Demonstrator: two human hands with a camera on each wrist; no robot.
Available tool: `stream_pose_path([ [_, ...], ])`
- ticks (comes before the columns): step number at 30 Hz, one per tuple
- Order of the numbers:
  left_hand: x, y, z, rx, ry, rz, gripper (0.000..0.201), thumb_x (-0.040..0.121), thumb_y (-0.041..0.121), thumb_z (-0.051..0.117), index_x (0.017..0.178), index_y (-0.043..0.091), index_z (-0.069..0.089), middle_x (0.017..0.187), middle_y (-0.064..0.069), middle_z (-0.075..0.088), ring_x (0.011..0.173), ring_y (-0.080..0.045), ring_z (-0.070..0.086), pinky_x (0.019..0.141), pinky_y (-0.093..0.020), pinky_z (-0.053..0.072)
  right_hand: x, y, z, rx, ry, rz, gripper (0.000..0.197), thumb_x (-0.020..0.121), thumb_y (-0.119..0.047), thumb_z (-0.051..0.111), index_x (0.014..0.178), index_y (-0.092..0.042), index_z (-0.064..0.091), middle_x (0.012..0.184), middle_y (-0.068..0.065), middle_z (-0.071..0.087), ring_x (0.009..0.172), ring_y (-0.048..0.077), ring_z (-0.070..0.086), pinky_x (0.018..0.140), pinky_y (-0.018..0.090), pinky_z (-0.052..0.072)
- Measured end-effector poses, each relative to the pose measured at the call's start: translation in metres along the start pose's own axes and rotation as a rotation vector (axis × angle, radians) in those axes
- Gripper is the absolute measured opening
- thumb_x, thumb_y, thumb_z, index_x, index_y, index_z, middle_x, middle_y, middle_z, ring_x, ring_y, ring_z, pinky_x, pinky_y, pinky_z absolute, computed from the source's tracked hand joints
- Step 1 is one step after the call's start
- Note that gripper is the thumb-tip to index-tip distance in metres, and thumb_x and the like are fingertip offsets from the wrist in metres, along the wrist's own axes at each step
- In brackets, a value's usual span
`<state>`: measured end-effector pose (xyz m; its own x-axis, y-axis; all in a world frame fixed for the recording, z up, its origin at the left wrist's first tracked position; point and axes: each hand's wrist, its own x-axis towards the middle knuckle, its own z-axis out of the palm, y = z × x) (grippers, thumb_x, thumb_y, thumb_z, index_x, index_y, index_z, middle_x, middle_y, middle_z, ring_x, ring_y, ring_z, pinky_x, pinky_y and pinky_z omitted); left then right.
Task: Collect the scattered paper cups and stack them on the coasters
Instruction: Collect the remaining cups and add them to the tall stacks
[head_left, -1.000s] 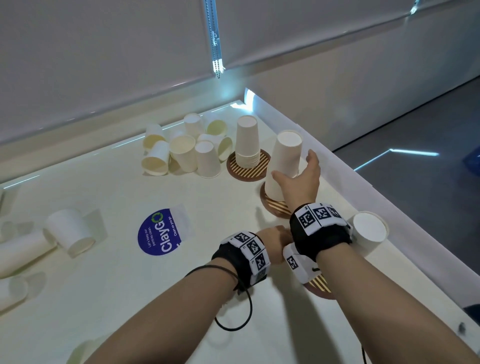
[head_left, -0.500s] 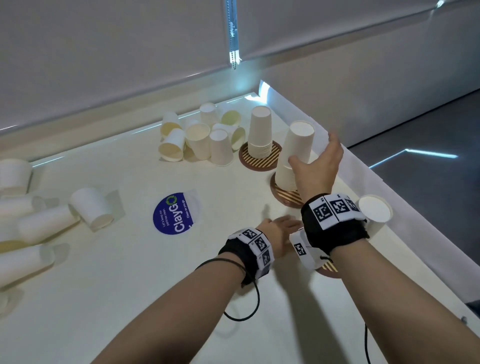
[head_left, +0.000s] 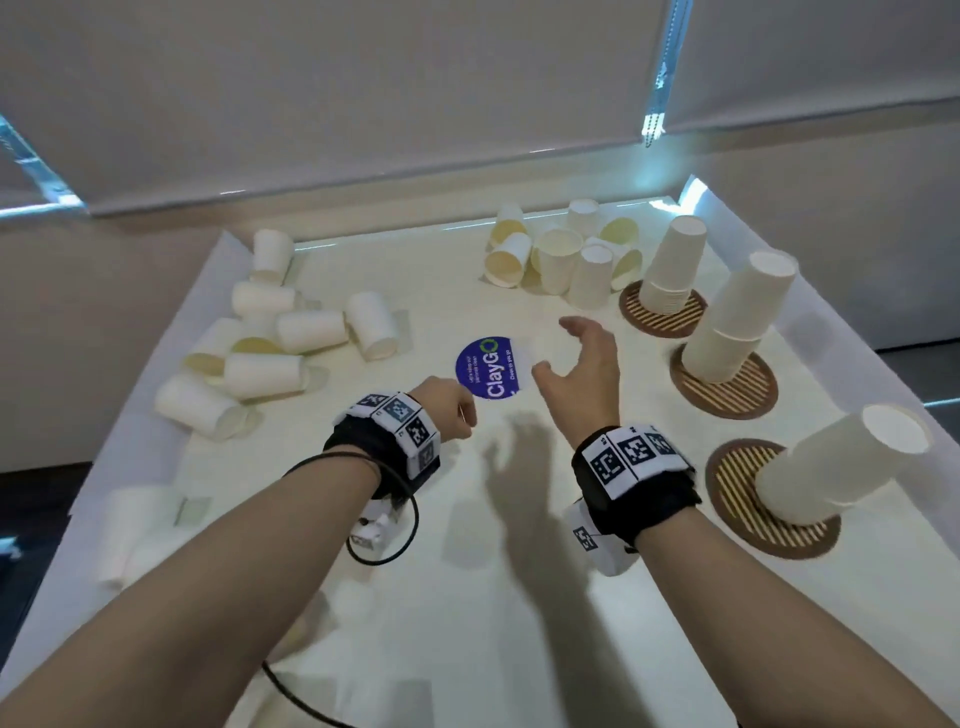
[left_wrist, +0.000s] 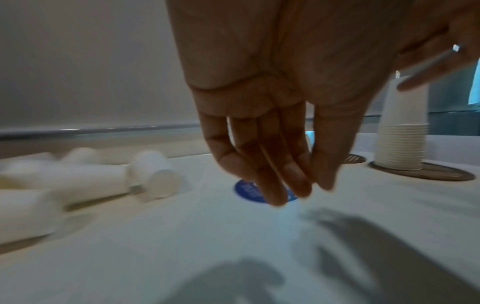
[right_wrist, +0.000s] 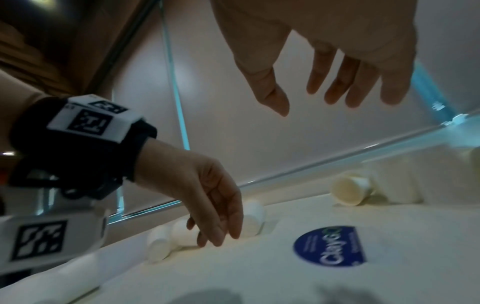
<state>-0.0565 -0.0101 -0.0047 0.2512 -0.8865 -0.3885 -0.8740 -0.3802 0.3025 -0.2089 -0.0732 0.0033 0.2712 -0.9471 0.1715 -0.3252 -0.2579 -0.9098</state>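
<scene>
Three round brown coasters are seen along the table's (head_left: 467, 597) right edge, each bearing an upside-down stack of paper cups: the far coaster (head_left: 662, 318) at about 1 o'clock holds an upright far stack (head_left: 674, 270), the middle coaster (head_left: 724, 388) at 2 o'clock holds a taller middle stack (head_left: 740, 322), and the near coaster (head_left: 763, 512) at 3 o'clock holds a near stack (head_left: 836, 465); the latter two appear tilted in the wide-angle head view. The number of cups in each stack cannot be told. Loose cups are left in two groups: a far cluster (head_left: 563, 254) of roughly eight at 12 o'clock, some standing and some tipped, just beside the far coaster, and a left pile (head_left: 280, 338) of about eight cups lying on their sides at 10 o'clock. Blurred cups are glimpsed at the near left edge, uncounted. A blue round ClayGo sticker (head_left: 491, 368) is fixed at the table's middle, between both hands. The left hand (head_left: 449, 410) is held low over the table just beside the sticker, fingers (left_wrist: 272, 174) hanging loosely curled and gripping nothing. The right hand (head_left: 582, 376) is raised above the table, fingers (right_wrist: 337, 82) spread apart and empty, well apart from the stacks. Marker-printed wristbands are worn on both wrists.
</scene>
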Motion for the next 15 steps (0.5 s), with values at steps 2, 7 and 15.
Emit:
stream_pose_path([
  [2, -0.024, -0.022, -0.002, -0.009, -0.087, -0.095, 0.022, 0.079, 0.01, 0.068, 0.101, 0.008, 0.07, 0.082, -0.004, 0.065, 0.078, -0.019, 0.06, 0.075, -0.024, 0.046, -0.019, -0.003, 0.018, -0.058, -0.186, 0.033, 0.052, 0.079, -0.007, 0.062, 0.128, -0.011, 0.046, 0.13, 0.007, 0.044, 0.122, 0.019, 0.043, 0.09, 0.013, 0.027],
  [7, -0.077, -0.07, -0.001, -0.014, -0.202, -0.23, 0.025, 0.074, 0.013, 0.076, 0.098, 0.011, 0.069, 0.087, -0.005, 0.065, 0.074, -0.017, 0.056, 0.064, -0.023, 0.047, -0.061, -0.012, 0.055, -0.182, -0.569, 0.048, 0.047, 0.08, -0.009, 0.062, 0.125, -0.011, 0.05, 0.128, 0.009, 0.048, 0.12, 0.02, 0.046, 0.093, 0.02, 0.032],
  [15, -0.139, -0.122, 0.021, 0.136, -0.283, -0.416, 0.083, 0.062, 0.035, 0.085, 0.133, 0.021, 0.044, 0.132, -0.002, 0.048, 0.122, -0.023, 0.048, 0.1, -0.035, 0.042, -0.107, -0.017, 0.082, -0.32, -0.908, 0.045, 0.039, 0.081, -0.014, 0.066, 0.119, -0.012, 0.056, 0.123, 0.006, 0.057, 0.101, 0.016, 0.052, 0.09, 0.026, 0.041],
])
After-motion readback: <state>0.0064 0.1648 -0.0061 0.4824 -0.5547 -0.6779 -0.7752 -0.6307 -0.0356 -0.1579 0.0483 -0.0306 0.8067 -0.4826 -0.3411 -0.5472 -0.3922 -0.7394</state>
